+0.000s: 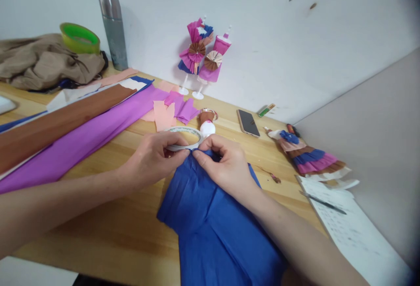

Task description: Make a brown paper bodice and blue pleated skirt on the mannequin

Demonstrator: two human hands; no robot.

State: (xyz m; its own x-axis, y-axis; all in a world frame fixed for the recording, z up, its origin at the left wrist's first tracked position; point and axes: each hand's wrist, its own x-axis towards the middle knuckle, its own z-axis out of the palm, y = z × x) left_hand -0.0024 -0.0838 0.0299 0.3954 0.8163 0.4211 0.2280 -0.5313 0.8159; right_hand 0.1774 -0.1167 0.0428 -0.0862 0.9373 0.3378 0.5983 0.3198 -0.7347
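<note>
A long piece of blue crepe paper (210, 229) hangs down toward the front edge of the table. Its gathered top edge is pinched between the fingertips of my left hand (155, 155) and my right hand (226, 163), which almost touch. Just behind the fingers is a white tape roll (187, 134), partly covered by my left hand. Beyond my right hand, a small white and brown figure (207, 124) stands on the table.
Purple (108, 126) and brown crepe strips (68, 115) lie at left, near a bottle (114, 32) and brown cloth (42, 61). Two dressed stands (197, 54) are at the back. A phone (248, 123), a layered paper dress (311, 155) and a notebook (354, 229) with pen are right.
</note>
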